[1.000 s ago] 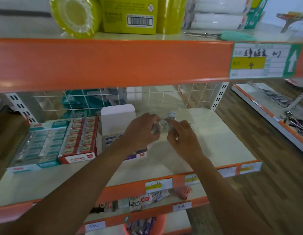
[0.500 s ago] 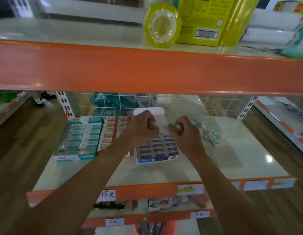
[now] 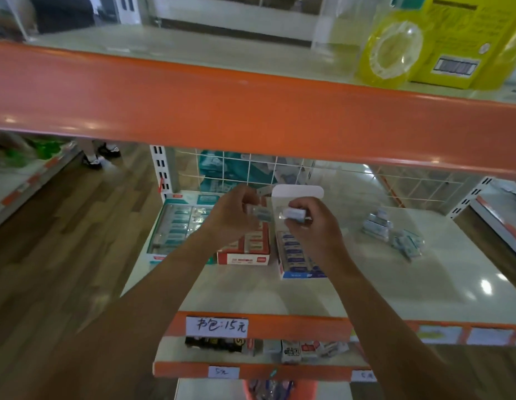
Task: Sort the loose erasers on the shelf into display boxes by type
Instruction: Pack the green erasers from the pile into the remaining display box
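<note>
Both hands are raised over the middle shelf (image 3: 366, 287). My left hand (image 3: 233, 215) pinches a small wrapped eraser (image 3: 261, 213) with a teal label. My right hand (image 3: 311, 226) pinches another wrapped eraser (image 3: 294, 212) with a pale blue label. Under them stand three display boxes: a teal one (image 3: 176, 226) at the left, a red one (image 3: 246, 251) in the middle, and a blue one (image 3: 297, 259) with its white lid flap (image 3: 297, 192) up. A loose pile of wrapped erasers (image 3: 390, 230) lies on the shelf to the right.
An orange shelf edge (image 3: 251, 111) crosses the view just above my hands, with yellow tape rolls (image 3: 392, 57) on top. A wire grid (image 3: 251, 168) backs the shelf. Lower shelves hold small packs (image 3: 291, 347). Someone's shoes (image 3: 101, 155) stand on the wooden floor at the left.
The view has swung left and down, so the shelf's contents sit further right. My hands have pulled slightly apart, each now holding its own eraser.
</note>
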Demonstrator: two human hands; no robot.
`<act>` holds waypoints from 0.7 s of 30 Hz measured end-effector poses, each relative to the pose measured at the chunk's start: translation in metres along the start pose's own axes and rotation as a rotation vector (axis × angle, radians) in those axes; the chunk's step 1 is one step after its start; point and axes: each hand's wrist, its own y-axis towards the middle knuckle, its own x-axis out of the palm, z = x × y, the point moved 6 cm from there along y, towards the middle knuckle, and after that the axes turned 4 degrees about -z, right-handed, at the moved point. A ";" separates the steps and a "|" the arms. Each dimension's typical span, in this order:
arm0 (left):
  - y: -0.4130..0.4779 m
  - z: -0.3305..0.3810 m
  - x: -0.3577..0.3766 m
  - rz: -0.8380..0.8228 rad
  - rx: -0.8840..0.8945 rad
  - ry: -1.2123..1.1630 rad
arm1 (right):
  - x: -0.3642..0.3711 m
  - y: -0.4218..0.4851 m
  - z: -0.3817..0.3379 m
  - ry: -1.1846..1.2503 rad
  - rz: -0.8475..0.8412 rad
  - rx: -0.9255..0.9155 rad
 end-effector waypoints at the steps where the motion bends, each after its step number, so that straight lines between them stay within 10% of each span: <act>1: -0.001 -0.004 -0.005 0.004 -0.001 0.000 | 0.005 0.002 -0.004 -0.015 0.009 -0.018; 21: -0.033 -0.104 -0.102 -0.126 -0.106 0.143 | 0.116 0.020 -0.065 -0.281 -0.275 -0.154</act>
